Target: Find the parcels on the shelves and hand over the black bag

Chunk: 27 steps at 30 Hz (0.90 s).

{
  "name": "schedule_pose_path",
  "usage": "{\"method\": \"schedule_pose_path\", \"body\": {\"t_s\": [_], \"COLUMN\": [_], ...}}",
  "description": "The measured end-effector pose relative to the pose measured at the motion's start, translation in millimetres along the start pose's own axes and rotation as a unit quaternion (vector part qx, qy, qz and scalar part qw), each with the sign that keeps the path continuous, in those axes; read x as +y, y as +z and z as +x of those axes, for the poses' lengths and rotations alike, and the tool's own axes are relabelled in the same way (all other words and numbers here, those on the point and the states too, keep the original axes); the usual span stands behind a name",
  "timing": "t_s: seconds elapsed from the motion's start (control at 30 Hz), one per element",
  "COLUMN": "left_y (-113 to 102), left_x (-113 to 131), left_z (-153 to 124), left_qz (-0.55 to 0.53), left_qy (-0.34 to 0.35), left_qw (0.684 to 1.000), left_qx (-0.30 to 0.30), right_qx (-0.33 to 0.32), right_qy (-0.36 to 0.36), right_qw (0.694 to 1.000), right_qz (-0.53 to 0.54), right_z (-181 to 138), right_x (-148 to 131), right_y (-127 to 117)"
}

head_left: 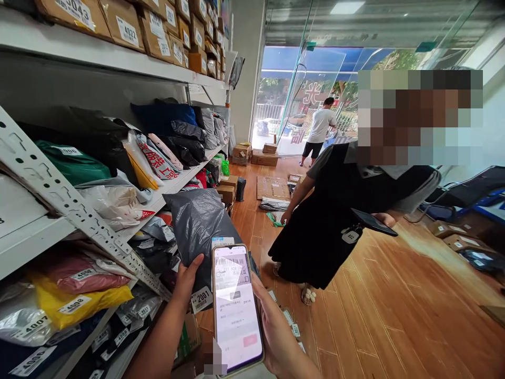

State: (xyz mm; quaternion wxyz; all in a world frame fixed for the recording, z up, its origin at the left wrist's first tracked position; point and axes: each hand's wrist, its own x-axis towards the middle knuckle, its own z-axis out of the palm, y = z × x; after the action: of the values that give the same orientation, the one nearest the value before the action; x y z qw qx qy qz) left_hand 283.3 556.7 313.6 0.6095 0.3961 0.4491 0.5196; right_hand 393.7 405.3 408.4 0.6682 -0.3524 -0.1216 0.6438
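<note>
Beside crammed shelves [177,184], left hand [188,279] grips a crinkled grey mailer [201,226] tagged 2001, right hand [276,329] a lit phone [235,308].

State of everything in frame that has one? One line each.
grey parcel, closed, gripped by left hand
phone, screen lit, held in right hand
second phone, held by black-clad person
top-shelf boxes, closed, labelled
floor cardboard, flattened
</note>
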Motion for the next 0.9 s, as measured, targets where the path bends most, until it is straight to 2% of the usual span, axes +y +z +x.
{"method": "schedule_pose_path", "body": {"t_s": [0.17,0.37,0.53,0.77,0.9], "left_y": [0.4,1.8,1.2,-14.2,-14.5], "left_x": [-0.7,1.9,5.0,-6.7,-4.4], "left_z": [0.2,-2.4,-4.4,-0.9,-3.8], "left_qz": [0.015,0.007,0.011,0.047,0.048], "left_qy": [-0.002,0.005,0.014,0.025,0.018], "left_qw": [1.000,1.000,0.999,0.998,0.998], "left_qx": [0.012,0.024,0.043,0.036,0.036], "right_qx": [-0.012,0.015,0.002,0.118,0.159], "right_qy": [0.004,0.007,0.002,0.029,0.031], "right_qw": [1.000,1.000,1.000,0.992,0.987], "right_qz": [0.007,-0.006,0.016,0.012,0.000], "right_z": [4.8,9.0,16.1,41.4,55.4], "right_x": [-3.6,-4.1,-5.0,7.4,16.4], "right_y": [-2.7,-3.7,-3.6,-15.3,-23.4]}}
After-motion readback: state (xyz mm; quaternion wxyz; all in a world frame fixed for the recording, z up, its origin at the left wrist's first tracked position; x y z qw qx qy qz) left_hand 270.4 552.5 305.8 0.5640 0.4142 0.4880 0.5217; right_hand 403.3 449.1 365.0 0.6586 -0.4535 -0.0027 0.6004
